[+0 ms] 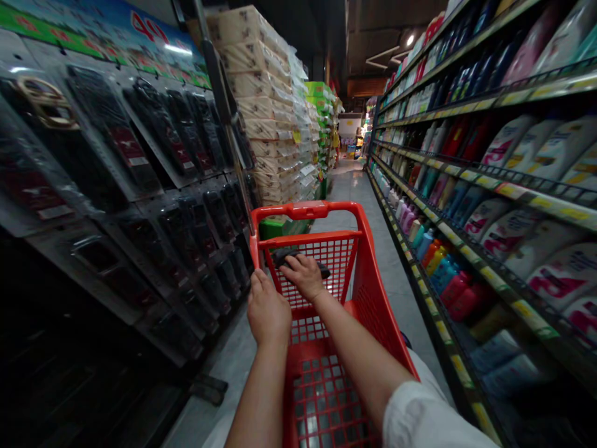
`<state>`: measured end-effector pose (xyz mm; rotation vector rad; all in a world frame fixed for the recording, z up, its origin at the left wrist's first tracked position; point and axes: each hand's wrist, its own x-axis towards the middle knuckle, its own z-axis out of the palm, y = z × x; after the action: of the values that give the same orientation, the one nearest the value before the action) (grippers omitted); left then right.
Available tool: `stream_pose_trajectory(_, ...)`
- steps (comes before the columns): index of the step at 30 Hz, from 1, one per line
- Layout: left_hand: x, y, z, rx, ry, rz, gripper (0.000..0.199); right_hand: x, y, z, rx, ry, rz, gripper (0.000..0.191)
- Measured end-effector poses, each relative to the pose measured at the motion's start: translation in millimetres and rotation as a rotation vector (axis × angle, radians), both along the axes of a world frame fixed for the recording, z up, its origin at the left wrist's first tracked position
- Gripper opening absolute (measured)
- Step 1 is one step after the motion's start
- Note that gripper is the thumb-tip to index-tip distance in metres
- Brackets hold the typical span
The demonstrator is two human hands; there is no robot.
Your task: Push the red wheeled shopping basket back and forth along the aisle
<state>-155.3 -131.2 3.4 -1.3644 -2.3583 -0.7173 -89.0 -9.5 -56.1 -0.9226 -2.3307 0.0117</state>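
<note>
A red plastic shopping cart (pixel 373 283) with grid walls stands right in front of me in the aisle. My left hand (pixel 269 308) is closed over the cart's left rim, its fingertips hidden from me. Inside the cart, near the far grid panel, my right hand (pixel 304 274) reaches across and grips a small black item (pixel 323 271). Its fingers lie bent over the item, which looks soft and dark. The hand covers most of it, so I cannot tell its exact kind.
Packaged belts (pixel 109 124) hang on a rack close at the left. Beyond it rise stacked paper packs (pixel 261 93) and green cartons (pixel 319 93). Shelves of bottles (pixel 504 230) line the right side. Grey tiled floor (pixel 352 186) runs ahead between them.
</note>
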Motion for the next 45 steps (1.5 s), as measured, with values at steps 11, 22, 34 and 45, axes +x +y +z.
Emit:
stream_pose_trajectory(11, 7, 4, 1.8, -0.038, -0.007, -0.007, 0.059, 0, 6, -8.8, -0.218, 0.692, -0.791, 0.053)
stream_pose_trajectory(22, 7, 3, 1.5, -0.028, -0.025, -0.011, 0.059, 70, -1, -55.6, -0.329, 0.381, -0.721, 0.047)
stream_pose_trajectory(34, 6, 4, 0.0, -0.020, -0.016, -0.009, 0.061, -17, -25, -56.2, -0.281, -0.087, -0.079, 0.033)
stream_pose_trajectory(45, 8, 3, 4.2, -0.027, -0.083, -0.016, 0.060, 80, -22, -123.4, -0.473, 0.410, -0.868, 0.057)
